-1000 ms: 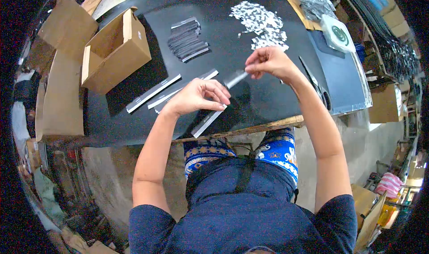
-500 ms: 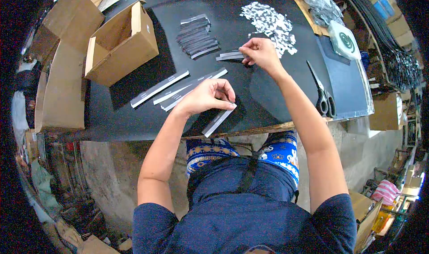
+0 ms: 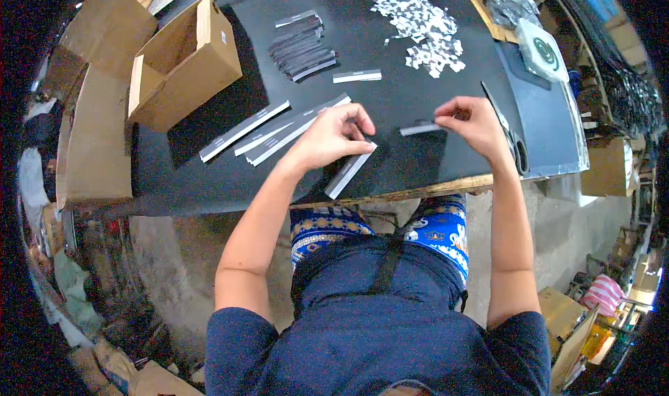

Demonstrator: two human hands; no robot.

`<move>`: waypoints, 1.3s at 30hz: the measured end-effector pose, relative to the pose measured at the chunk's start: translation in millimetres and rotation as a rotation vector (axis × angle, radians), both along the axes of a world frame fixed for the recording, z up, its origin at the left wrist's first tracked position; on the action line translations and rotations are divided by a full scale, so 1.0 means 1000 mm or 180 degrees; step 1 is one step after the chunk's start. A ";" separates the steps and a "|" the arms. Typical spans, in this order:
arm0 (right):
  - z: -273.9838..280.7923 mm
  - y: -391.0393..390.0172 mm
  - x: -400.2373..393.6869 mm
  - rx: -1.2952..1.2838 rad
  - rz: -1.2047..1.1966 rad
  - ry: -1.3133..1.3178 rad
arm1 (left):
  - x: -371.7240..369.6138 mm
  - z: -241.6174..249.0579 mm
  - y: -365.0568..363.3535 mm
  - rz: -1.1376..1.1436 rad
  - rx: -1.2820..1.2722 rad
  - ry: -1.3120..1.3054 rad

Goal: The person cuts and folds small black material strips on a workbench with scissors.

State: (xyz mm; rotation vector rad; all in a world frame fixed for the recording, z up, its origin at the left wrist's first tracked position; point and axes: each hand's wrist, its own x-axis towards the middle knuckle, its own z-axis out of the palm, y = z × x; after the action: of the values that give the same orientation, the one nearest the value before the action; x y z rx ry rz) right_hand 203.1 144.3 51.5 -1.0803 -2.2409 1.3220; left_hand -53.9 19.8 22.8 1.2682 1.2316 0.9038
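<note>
My left hand (image 3: 340, 137) pinches the upper end of a black-and-white strip (image 3: 348, 175) near the table's front edge. My right hand (image 3: 472, 124) is closed on the right end of a short strip (image 3: 418, 128), left of the scissors (image 3: 521, 152). Another short strip (image 3: 357, 76) lies alone in the middle of the table. Long strips (image 3: 245, 130) lie to the left of my left hand. Behind them is a stack of dark strips (image 3: 302, 46). A pile of small white and black pieces (image 3: 418, 27) sits at the back right.
An open cardboard box (image 3: 191, 75) stands on the left of the black table (image 3: 174, 197), with larger cardboard (image 3: 101, 138) beside it. On the right are a blue-grey board (image 3: 554, 128), a clear bag with a green spiral (image 3: 543, 53) and crumpled plastic (image 3: 505, 2).
My right hand has moved right and toward me with a short strip. A short strip now lies alone where it was. My left hand has shifted slightly right, still holding its strip.
</note>
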 end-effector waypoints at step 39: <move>-0.037 -0.072 0.010 -0.0457 -0.1005 0.1331 | 0.052 -0.004 -0.036 0.1027 0.2003 0.1919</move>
State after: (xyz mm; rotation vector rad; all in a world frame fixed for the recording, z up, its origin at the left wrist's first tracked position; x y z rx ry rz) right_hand 212.8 72.7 14.5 -1.0368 -1.6243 1.4279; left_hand -1.6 -15.9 18.7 1.9744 1.7307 1.2533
